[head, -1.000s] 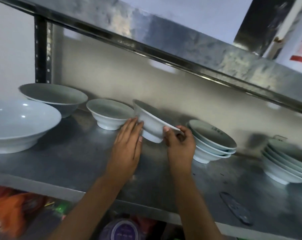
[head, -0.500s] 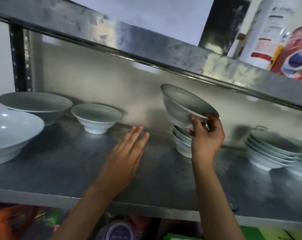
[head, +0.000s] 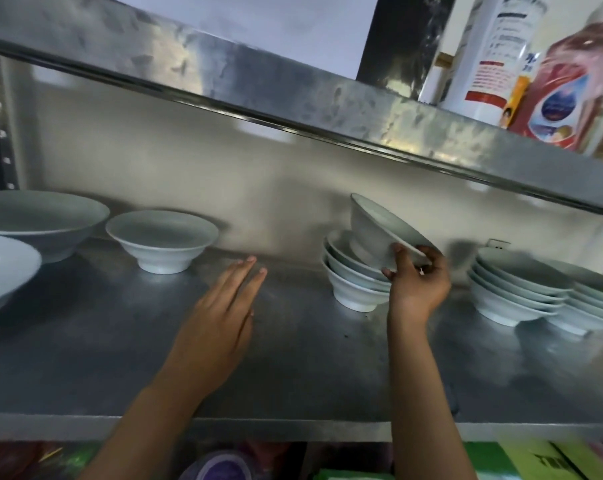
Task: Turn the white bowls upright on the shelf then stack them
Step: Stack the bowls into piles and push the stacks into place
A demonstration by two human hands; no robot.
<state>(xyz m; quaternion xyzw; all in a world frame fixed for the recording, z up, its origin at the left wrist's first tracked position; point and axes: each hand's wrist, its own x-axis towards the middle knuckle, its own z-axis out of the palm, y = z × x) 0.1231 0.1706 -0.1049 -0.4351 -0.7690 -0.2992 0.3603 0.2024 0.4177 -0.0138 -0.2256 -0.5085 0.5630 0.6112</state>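
My right hand (head: 418, 281) grips the near rim of a small white bowl (head: 372, 230). The bowl is tilted, its foot resting in the top of a stack of small white bowls (head: 350, 282) at the middle of the metal shelf (head: 293, 358). My left hand (head: 223, 317) lies flat and open on the shelf, holding nothing, to the left of the stack. One more small white bowl (head: 161, 242) stands upright on its own further left, near the back wall.
Two large white bowls (head: 40, 220) (head: 2, 268) stand at the left end. Stacks of shallow white bowls (head: 521, 292) fill the right end. An upper shelf edge (head: 293, 95) hangs low overhead, with bottles (head: 494, 53) on it. Packets lie on the shelf below.
My right hand has carried the bowl right and lowered it from above the stack into the stack's top. My left hand let go of the bowl and now rests flat on the shelf.
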